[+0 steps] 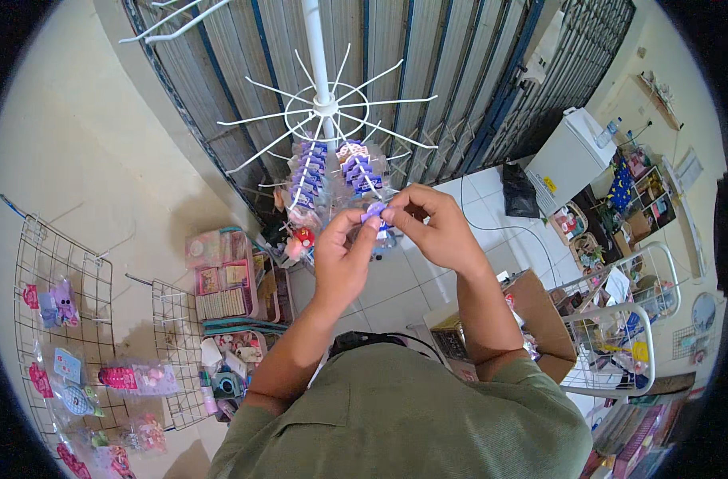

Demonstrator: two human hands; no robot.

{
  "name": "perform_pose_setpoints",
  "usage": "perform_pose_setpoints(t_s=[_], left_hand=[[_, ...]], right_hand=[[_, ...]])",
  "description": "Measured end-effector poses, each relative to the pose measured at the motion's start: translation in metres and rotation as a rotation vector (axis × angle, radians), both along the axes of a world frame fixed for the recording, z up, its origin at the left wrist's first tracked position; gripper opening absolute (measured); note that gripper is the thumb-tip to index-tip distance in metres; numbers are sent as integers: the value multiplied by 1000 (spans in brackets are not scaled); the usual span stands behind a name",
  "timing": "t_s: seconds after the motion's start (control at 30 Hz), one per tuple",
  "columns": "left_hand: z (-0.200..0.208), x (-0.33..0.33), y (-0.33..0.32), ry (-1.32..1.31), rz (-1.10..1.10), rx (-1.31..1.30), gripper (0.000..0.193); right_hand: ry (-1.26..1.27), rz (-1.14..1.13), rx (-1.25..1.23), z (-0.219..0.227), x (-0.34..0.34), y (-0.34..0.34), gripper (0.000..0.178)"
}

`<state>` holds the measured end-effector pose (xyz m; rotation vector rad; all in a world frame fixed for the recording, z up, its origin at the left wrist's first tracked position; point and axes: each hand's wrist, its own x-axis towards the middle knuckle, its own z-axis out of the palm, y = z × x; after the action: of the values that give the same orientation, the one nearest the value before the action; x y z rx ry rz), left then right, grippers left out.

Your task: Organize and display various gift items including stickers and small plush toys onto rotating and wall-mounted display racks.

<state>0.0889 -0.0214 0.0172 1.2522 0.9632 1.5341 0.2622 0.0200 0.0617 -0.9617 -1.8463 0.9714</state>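
My left hand (342,262) and my right hand (436,229) meet in front of a white display stand (326,108). Between their pinched fingertips is the purple header card (374,211) of a small packet; the fingers partly cover it, and what the packet contains is hard to make out. Just beyond, rows of packets with purple cards (308,180) hang on one prong of the stand, and more purple-carded packets (361,166) hang on the prong to its right. A red toy-like item (304,236) hangs low, left of my left hand.
Bare white prongs (404,101) spread from the stand's upper ring. Wire grid panels (65,295) with packaged goods line the left wall, beside pink bins (228,275). On the right are an open cardboard box (544,319), a white wire basket (611,347) and a small white fridge (567,160).
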Motion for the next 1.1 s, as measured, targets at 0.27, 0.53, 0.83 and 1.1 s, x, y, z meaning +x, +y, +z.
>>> perform_pose_setpoints(t_s=[0.27, 0.53, 0.83, 1.1], left_hand=[[-6, 6, 21, 5, 66, -33, 10], [-1, 12, 25, 45, 70, 41, 10], [-11, 12, 31, 38, 65, 23, 12], [-32, -17, -38, 167, 164, 68, 41]], right_hand=[[138, -77, -35, -16, -5, 14, 14], [303, -12, -89, -26, -5, 19, 12], [328, -63, -146, -32, -11, 29, 12], [209, -328, 129, -44, -5, 26, 14]])
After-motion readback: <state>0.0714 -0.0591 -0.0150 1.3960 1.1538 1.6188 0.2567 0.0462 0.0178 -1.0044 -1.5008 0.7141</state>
